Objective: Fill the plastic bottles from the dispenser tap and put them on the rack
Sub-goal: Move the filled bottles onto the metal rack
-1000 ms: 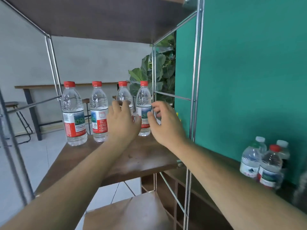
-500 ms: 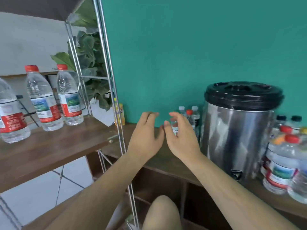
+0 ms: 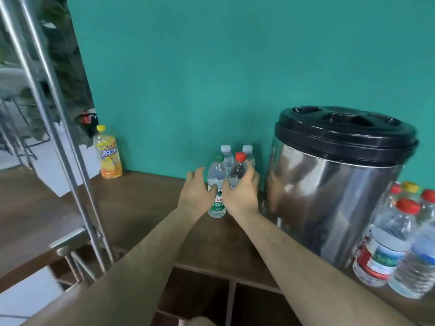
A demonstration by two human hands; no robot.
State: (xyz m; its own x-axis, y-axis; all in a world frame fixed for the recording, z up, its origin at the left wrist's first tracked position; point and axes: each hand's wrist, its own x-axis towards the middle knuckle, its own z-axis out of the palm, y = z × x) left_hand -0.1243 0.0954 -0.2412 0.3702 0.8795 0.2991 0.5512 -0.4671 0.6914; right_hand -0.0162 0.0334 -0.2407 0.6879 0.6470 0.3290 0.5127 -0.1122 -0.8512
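Several small plastic bottles stand in a cluster on the brown counter (image 3: pixel 141 208) against the green wall. At the front are a green-capped bottle (image 3: pixel 217 175) and a red-capped bottle (image 3: pixel 238 169), with two white-capped ones behind. My left hand (image 3: pixel 196 194) is just left of the green-capped bottle, fingers straight, thumb at its front. My right hand (image 3: pixel 241 195) has its thumb and spread fingers on either side of the red-capped bottle. Right of them stands the steel dispenser (image 3: pixel 329 203) with a black lid; its tap is hidden.
The rack's metal posts (image 3: pixel 58 137) and wooden shelf (image 3: pixel 35 208) are at the left. A yellow drink bottle (image 3: pixel 108 158) stands by the wall. Several larger bottles with red caps (image 3: pixel 388 243) crowd the counter at the far right. Open cubbies lie below the counter.
The view swung right, from the rack's row of filled bottles to the counter. Both hands left the shelf and reached forward to the small bottle cluster beside the dispenser.
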